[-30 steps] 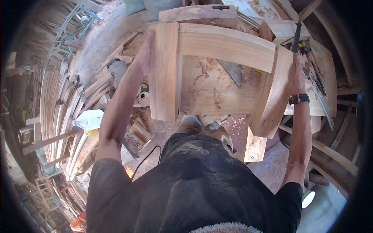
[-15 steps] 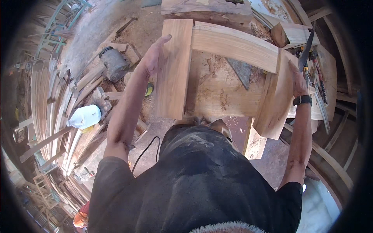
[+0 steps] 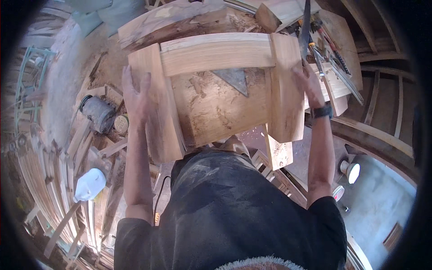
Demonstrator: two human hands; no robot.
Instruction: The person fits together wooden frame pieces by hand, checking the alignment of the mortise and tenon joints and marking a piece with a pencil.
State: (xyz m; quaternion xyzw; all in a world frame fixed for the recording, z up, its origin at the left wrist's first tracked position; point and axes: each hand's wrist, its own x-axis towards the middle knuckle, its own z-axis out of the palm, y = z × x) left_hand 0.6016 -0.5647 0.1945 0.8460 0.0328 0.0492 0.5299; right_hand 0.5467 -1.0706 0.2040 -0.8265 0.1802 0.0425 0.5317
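Note:
Two thick wooden boards, the left board (image 3: 155, 108) and the right board (image 3: 288, 99), are bridged at their far ends by a wooden crosspiece (image 3: 218, 51), forming a U-shaped frame. Against the outer side of the left board rests my left hand (image 3: 137, 92), open, with thumb and fingers spread. My right hand (image 3: 309, 85), a dark band at its wrist, lies along the right board's outer side with fingers stretched out. Between the boards, a flat triangular plate (image 3: 231, 80) sits on the wooden work surface (image 3: 220, 114), among shavings. The joints' inner parts are hidden.
A large timber block (image 3: 175, 22) lies beyond the frame. At far right are a handsaw (image 3: 306, 29) and several long tools. Left of me stand a dusty cylindrical container (image 3: 97, 114), a white plastic jug (image 3: 90, 184) and piled wood strips (image 3: 45, 180).
The view has shifted, and the frame sits further left in it. My left hand's fingers have spread and slid along the outer side of the left board. The right board now appears straighter against the crosspiece.

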